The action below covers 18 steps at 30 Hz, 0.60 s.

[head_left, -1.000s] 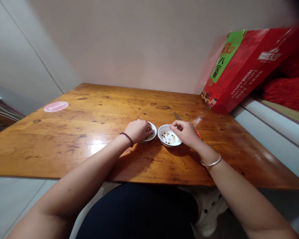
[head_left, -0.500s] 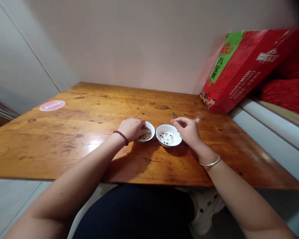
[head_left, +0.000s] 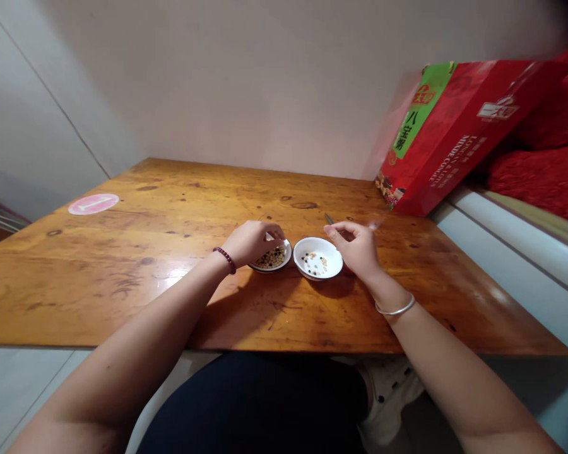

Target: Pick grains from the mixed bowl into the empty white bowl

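My left hand (head_left: 253, 243) hovers over the left white bowl (head_left: 288, 257), its fingers bent and close together above mixed beans and grains (head_left: 271, 257). Whatever may sit between those fingertips is too small to make out. Right beside it stands a second white bowl (head_left: 317, 243), where several scattered light and dark beans (head_left: 315, 263) lie on the bottom. At that bowl's right rim my right hand (head_left: 357, 249) has thumb and forefinger pinched; what they hold, if anything, is hidden. A thin dark pointed thing (head_left: 329, 219) shows just beyond the right fingers, partly covered by them.
The brown wooden table (head_left: 146, 296) reaches back to a pale wall. A pink oval sticker (head_left: 93, 203) marks its left side. At the back right a red carton (head_left: 454, 139) leans near red fabric (head_left: 539, 183) on a white ledge.
My left fingers have lifted out of the beans in the left bowl and now sit higher, over its far rim. My right hand stays almost in place. The view has shifted slightly.
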Each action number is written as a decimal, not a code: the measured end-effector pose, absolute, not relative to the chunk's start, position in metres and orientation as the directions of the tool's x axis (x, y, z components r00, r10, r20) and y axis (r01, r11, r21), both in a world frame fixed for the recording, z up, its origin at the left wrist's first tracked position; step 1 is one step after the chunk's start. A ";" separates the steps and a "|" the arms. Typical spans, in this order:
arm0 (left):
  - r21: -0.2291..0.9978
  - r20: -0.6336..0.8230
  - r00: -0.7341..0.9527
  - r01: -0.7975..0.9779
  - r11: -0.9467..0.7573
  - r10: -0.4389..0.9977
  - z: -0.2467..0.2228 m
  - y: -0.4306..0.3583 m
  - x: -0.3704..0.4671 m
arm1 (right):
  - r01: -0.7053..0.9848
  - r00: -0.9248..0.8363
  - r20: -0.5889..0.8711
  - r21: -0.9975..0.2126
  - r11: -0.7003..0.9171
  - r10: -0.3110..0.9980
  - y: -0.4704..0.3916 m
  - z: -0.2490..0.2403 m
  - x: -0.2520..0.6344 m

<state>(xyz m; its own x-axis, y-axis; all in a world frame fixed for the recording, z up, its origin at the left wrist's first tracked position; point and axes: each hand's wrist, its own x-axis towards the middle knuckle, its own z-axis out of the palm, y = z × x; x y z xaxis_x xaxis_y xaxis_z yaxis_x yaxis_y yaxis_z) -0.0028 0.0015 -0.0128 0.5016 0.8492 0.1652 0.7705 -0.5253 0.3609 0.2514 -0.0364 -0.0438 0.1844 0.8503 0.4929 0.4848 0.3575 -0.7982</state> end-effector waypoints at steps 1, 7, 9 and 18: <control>0.387 0.174 0.527 0.740 -0.550 0.832 -0.013 0.002 -0.003 | 0.485 0.183 0.498 -0.796 0.363 0.848 -0.037 -0.044 0.251; 0.307 0.150 0.599 0.728 -0.613 0.787 -0.016 0.001 -0.001 | 0.467 0.179 0.494 -0.804 0.369 0.851 -0.038 -0.042 0.250; 0.303 0.175 0.593 0.727 -0.616 0.786 -0.016 0.000 0.001 | 0.460 0.165 0.487 -0.807 0.370 0.858 -0.040 -0.040 0.248; 0.527 0.431 0.516 0.522 -0.671 0.740 -0.025 -0.003 0.015 | 0.406 0.033 0.494 -0.801 0.440 0.869 -0.050 -0.033 0.245</control>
